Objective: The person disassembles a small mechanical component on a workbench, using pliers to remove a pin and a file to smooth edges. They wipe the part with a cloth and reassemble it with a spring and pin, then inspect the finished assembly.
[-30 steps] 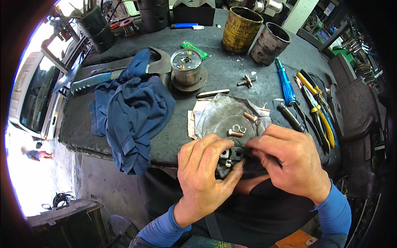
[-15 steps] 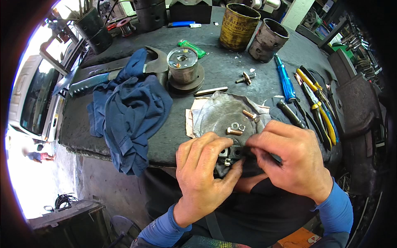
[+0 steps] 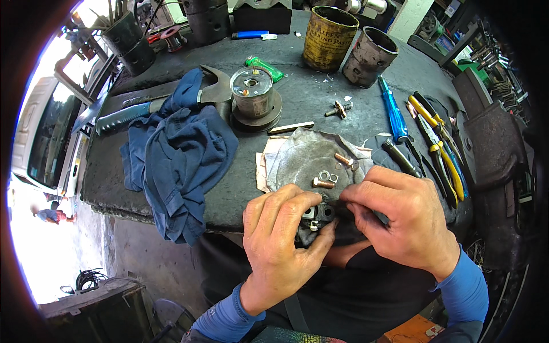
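My left hand [image 3: 281,237] grips a small dark block [image 3: 324,213] with round holes and bright metal pieces, close to the bench's near edge. Just right of it, my right hand [image 3: 403,220] has thumb and fingers pinched together; what they hold, if anything, is hidden. Beyond the block a worn grey cloth [image 3: 294,157] lies on the bench. On it rest a copper-coloured bolt [image 3: 323,183], a second such bolt [image 3: 344,159], a washer [image 3: 324,175] and a square nut [image 3: 333,178].
A blue rag [image 3: 177,154] drapes over the bench edge at left, by a hammer [image 3: 216,86]. A round motor part [image 3: 253,97] stands behind the cloth. Yellow-handled pliers [image 3: 452,171] and a blue screwdriver [image 3: 394,111] lie right. A yellow can [image 3: 327,43] stands at the back.
Both hands stay almost where they were. My right fingertips have shifted very slightly, and a little more of the block's holed face shows between the hands.
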Motion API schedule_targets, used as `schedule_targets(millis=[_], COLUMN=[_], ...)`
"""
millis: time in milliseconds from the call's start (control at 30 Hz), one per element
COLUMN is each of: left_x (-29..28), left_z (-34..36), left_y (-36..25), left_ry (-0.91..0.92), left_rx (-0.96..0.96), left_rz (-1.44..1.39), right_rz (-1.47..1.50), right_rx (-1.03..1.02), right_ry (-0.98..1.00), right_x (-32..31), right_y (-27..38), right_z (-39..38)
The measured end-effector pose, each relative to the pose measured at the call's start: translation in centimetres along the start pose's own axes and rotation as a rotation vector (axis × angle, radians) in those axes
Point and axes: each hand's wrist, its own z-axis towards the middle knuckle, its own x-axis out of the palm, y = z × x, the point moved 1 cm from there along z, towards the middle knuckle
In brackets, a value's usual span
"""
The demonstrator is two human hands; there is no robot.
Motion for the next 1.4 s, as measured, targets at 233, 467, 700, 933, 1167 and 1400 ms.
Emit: schedule_targets(millis=[233,467,700,933,1167,1400], left_x=[0.0,0.2,0.1,0.1,0.0,0.0], left_z=[-0.1,-0.2,-0.2,-0.2,-0.2,-0.7], left_y=[0.0,0.1,0.2,0.0,-0.3,0.0], left_ry=[-0.001,-0.003,0.008,-0.019,-0.002,-0.034], left_rx=[-0.007,-0.013,-0.01,-0.015,-0.065,-0.062], left_rz=[-0.007,-0.015,-0.006,-0.017,-0.027,-0.009], right_rz=[-0.005,-0.008,-0.039,-0.017,-0.013,0.024], right_rx=[-0.002,-0.028,-0.05,-0.059,-0.062,-0.057], right_ry=[-0.002,0.002,0.0,0.015,0.006,-0.03], right_x=[0.0,-0.1,-0.1,-0.2,-0.2,-0.8], right_y=[0.0,0.1,-0.1,0.2,0.1,-0.6], right_z=[0.0,0.1,0.1,-0.1,-0.1,0.1])
